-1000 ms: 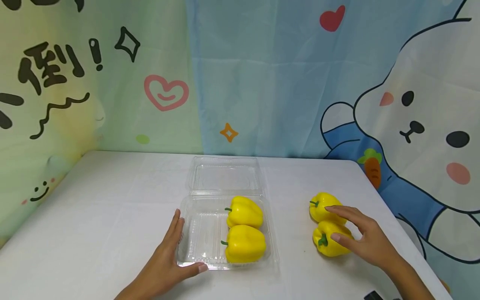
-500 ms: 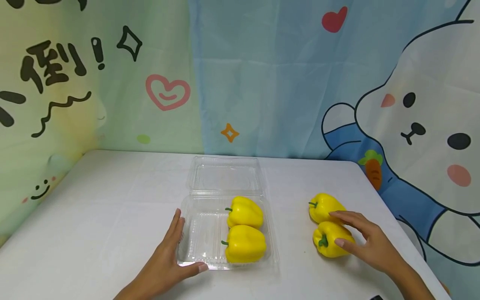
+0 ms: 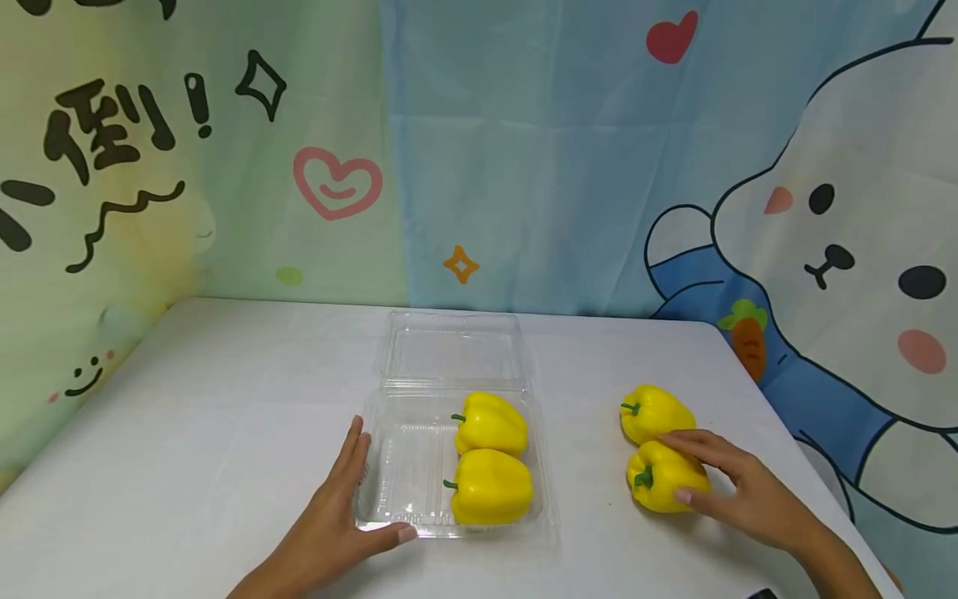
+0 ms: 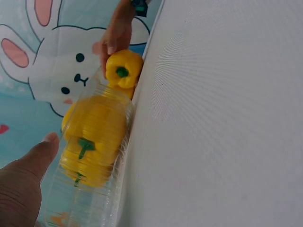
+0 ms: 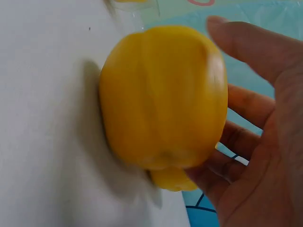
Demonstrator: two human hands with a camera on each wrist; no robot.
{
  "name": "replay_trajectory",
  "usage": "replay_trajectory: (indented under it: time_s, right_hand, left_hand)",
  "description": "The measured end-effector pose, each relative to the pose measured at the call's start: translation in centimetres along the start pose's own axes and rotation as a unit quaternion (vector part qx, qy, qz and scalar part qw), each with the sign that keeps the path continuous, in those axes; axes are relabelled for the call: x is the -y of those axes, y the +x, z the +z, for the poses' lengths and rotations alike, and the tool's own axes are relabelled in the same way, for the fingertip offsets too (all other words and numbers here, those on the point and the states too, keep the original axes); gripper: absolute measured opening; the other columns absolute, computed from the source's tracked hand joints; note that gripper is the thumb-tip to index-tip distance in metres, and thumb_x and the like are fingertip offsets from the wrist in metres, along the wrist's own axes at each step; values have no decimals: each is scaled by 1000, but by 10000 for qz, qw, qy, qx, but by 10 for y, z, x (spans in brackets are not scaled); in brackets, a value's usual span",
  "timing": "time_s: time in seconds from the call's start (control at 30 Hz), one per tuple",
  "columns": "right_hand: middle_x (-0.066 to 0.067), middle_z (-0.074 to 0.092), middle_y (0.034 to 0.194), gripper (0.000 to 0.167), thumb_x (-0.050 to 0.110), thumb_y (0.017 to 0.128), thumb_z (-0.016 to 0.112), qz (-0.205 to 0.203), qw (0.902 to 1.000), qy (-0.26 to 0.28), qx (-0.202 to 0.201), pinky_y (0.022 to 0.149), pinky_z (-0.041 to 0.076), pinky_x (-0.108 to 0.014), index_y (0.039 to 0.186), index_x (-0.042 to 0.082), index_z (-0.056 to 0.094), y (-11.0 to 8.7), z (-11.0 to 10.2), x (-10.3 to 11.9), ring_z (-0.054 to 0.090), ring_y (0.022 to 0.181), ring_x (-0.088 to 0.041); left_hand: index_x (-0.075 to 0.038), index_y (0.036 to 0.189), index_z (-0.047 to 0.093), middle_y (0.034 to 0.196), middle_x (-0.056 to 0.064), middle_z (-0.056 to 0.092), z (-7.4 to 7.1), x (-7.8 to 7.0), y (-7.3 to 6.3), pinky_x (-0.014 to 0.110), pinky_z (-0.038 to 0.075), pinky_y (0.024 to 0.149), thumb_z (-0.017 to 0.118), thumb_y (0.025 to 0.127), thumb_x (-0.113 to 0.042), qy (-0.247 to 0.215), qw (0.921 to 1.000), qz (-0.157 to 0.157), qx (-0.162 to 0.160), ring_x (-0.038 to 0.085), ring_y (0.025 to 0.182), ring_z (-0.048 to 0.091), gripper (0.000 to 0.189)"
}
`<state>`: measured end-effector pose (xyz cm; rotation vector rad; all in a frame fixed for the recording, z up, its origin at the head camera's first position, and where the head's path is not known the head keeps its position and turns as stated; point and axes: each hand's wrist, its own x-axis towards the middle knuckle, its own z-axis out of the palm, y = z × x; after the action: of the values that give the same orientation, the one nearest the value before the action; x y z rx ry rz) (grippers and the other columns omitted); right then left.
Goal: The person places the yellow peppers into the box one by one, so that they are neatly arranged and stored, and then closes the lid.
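Note:
In the head view my right hand (image 3: 748, 495) is at the nearer of two yellow bell peppers (image 3: 662, 478) on the right. Its fingers reach along the pepper's far side and its thumb lies by the near side; the right wrist view shows space between palm and pepper. The farther loose pepper (image 3: 654, 413) sits just behind. My left hand (image 3: 325, 516) is spread at the left front corner of a clear plastic clamshell container (image 3: 404, 474), thumb along its front edge. Inside, on the right half, lie a back pepper (image 3: 491, 424) and a front pepper (image 3: 490, 488), stems pointing left.
The container's hinged lid (image 3: 452, 349) lies open toward the back of the white table (image 3: 247, 391). A printed cloth (image 3: 524, 166) hangs behind the table. A small black object (image 3: 763, 594) shows at the bottom edge, near my right forearm.
My right hand has drawn back slightly from the farther pepper and lowered around the nearer one. The left hand and the container stay in place; the head view has shifted slightly.

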<state>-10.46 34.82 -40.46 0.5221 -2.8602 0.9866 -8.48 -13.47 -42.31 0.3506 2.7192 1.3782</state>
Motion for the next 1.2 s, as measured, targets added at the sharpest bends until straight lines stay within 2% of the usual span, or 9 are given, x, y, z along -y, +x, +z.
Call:
replay_trajectory:
  time_s: [0.07,0.17,0.23,0.3,0.37,0.43,0.6,0.7,1.2]
  right_hand:
    - [-5,55,130,54,22,81,80,131,9998,-26,123,89,40,-13,132,16,62,0,1,-1,42,112,6]
    - [-6,53,132,58,25,80,82,272,9993,-33,257,90,50,-31,133,16,60,1,3,0,46,112,-1]
    - [-6,53,132,60,26,78,83,325,9991,-46,269,89,52,-42,133,16,60,1,3,1,49,113,-7]
    - [-7,54,132,61,27,78,83,349,9990,-60,258,88,52,-46,133,15,60,2,3,2,51,113,-14]
    - [-10,54,133,61,26,78,83,336,9990,-60,280,86,54,-41,133,14,59,3,2,3,52,113,-20]
    - [-10,56,133,62,27,78,83,370,9988,-94,302,84,54,-33,133,13,59,4,1,3,54,112,-20]
    - [-12,58,133,62,24,78,83,438,9982,-4,400,82,50,-21,133,9,58,4,-1,3,51,108,0]
    - [-12,58,133,62,22,78,83,369,9985,53,413,81,49,-20,133,8,58,3,-2,3,49,107,6]
    - [-10,58,131,62,19,76,85,-12,9997,10,241,82,50,-19,132,9,60,3,2,3,50,107,6]
  left_hand:
    - [-1,155,13,163,5,-5,0,0,0,56,23,108,85,67,-53,26,10000,-11,-6,36,145,14,125]
    - [0,155,13,163,6,-4,0,0,0,56,24,108,85,66,-53,35,10000,28,-33,36,144,14,126]
    - [-1,155,13,163,5,-4,0,0,0,56,24,108,85,66,-53,24,10000,54,-44,36,144,14,125]
    - [0,155,13,163,4,-5,0,0,0,56,24,108,85,66,-54,27,10000,66,-56,36,145,12,125]
    - [-1,155,14,163,2,-5,0,-1,0,56,23,108,85,66,-54,22,10000,41,-62,35,145,12,125]
    - [-1,155,13,163,2,-5,0,-1,0,56,23,108,85,66,-55,13,10000,7,-54,35,145,11,126]
    - [-2,155,13,163,2,-5,0,-1,0,56,22,108,85,66,-55,26,10000,-38,-34,35,146,10,126]
    - [-2,155,13,162,1,-6,0,-1,0,55,23,108,85,66,-56,54,10000,-38,-38,34,146,11,126]
    - [-2,155,12,162,1,-7,0,-1,1,56,22,108,85,66,-55,-11,10000,-22,-10,35,146,10,126]
